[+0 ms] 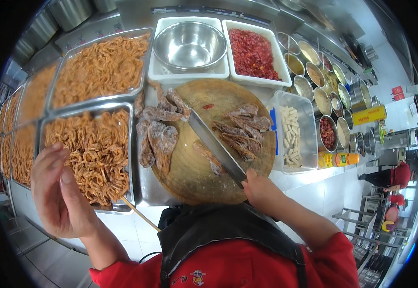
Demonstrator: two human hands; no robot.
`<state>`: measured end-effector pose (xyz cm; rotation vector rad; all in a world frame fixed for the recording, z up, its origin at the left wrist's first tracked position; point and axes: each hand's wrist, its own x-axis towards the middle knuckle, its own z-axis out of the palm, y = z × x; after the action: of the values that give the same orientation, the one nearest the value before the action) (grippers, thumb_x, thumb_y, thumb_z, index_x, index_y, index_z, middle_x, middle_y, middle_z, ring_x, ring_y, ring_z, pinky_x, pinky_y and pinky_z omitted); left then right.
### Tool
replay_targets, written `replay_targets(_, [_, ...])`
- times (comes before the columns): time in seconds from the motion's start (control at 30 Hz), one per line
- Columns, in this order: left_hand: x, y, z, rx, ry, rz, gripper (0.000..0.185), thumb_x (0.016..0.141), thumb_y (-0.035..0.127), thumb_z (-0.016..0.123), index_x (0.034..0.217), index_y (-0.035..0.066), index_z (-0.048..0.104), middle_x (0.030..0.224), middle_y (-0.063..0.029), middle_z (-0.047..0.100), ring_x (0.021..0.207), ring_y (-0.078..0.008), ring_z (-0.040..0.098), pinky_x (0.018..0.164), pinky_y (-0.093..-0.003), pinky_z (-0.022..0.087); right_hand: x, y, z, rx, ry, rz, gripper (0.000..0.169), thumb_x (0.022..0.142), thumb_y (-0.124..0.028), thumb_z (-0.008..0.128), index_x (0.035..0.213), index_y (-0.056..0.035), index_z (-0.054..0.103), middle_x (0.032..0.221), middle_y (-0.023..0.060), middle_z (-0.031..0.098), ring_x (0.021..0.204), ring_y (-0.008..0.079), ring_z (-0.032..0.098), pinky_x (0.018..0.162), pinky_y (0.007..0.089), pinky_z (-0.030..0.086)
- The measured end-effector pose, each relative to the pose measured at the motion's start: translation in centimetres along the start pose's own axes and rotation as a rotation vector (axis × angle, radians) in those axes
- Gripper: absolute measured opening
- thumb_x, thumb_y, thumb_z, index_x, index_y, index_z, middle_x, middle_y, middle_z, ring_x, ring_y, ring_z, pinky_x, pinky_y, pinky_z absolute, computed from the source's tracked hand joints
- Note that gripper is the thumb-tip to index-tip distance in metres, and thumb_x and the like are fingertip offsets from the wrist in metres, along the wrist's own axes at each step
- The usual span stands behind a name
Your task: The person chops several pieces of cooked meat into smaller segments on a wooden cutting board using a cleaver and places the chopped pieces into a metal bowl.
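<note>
My right hand (pixel 263 190) grips the handle of a large knife (pixel 216 147), its blade lying slantwise over a round wooden chopping board (pixel 191 180). My left hand (pixel 56 194) is raised at the left, fingers apart and somewhat curled, with nothing seen in it, near a steel tray of cooked brown strips (pixel 99 154). One brown meat piece (pixel 209 158) lies just left of the blade. Several split meat pieces (pixel 245 131) are on the board's right part. Whole frosted-looking meat pieces (pixel 162 140) are heaped at its left edge, partly on the steel counter.
Behind the board stand a steel bowl (pixel 190 45) in a white tub and a white tub of chopped red food (pixel 254 54). To the right are a clear plastic bin of pale sticks (pixel 291 133), several seasoning bowls and squeeze bottles (pixel 338 160). A person (pixel 399 175) stands far right.
</note>
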<state>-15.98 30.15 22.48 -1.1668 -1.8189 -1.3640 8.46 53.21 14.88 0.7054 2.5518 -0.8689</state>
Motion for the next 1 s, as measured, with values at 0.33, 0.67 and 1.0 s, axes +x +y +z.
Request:
replay_targets(0.33, [0.0, 0.3, 0.0, -0.042, -0.046, -0.012, 0.014, 0.085, -0.007, 0.053, 0.096, -0.008, 0.06, 0.096, -0.0183, 0.063, 0.097, -0.0316, 0.059, 0.09, -0.0412, 0.044, -0.3, -0.4, -0.7, 0.022, 0.052, -0.07, 0.017, 0.091, -0.011, 0.044, 0.09, 0.006, 0.042, 0.081, 0.0267, 0.055, 0.071, 0.0441, 0.057, 0.066, 0.0498, 0.047])
replay_targets(0.67, [-1.6, -0.3, -0.1, -0.018, -0.035, -0.086, 0.013, 0.085, -0.006, 0.053, 0.096, -0.008, 0.061, 0.095, -0.0185, 0.063, 0.097, -0.031, 0.059, 0.092, -0.0413, 0.044, -0.7, 0.6, -1.2, -0.061, 0.089, -0.074, 0.02, 0.091, -0.013, 0.046, 0.096, 0.005, 0.038, 0.072, 0.0277, 0.057, 0.069, 0.0477, 0.056, 0.061, 0.052, 0.044])
replay_targets(1.0, [-1.5, -0.3, 0.6, 0.035, -0.051, -0.085, 0.011, 0.083, -0.006, 0.055, 0.092, -0.006, 0.06, 0.09, -0.0178, 0.063, 0.093, -0.0313, 0.059, 0.087, -0.0407, 0.046, -1.0, -0.6, -3.0, -0.079, 0.06, 0.003, 0.021, 0.091, -0.015, 0.047, 0.097, 0.0035, 0.037, 0.075, 0.0292, 0.058, 0.073, 0.0477, 0.056, 0.065, 0.0532, 0.044])
